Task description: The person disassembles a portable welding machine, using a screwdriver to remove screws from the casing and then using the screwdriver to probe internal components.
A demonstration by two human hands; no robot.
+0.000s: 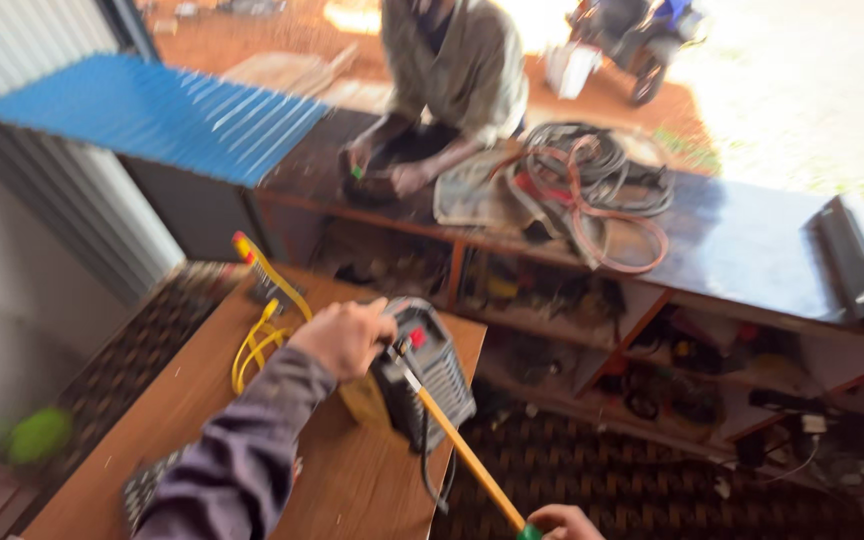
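A small grey and yellow box-shaped machine (430, 372) stands at the far edge of a wooden table (202, 420). My left hand (345, 337), in a purple-grey sleeve, grips its top near corner. At the bottom edge my right hand (564, 522) is closed on the green handle of a long yellow-shafted tool (462, 448). The tool slants up to the left and its tip meets the machine just beside my left hand. A black cable hangs from the machine's front. The picture is blurred.
Yellow cable (257, 340) lies on the table behind the machine. Across a dark counter (742, 250), another person (452, 70) handles a dark object (377, 180). Coiled cables (592, 180) rest there. Blue corrugated sheet (162, 110) at left, cluttered shelves (652, 360) below, motorcycle (642, 35) outside.
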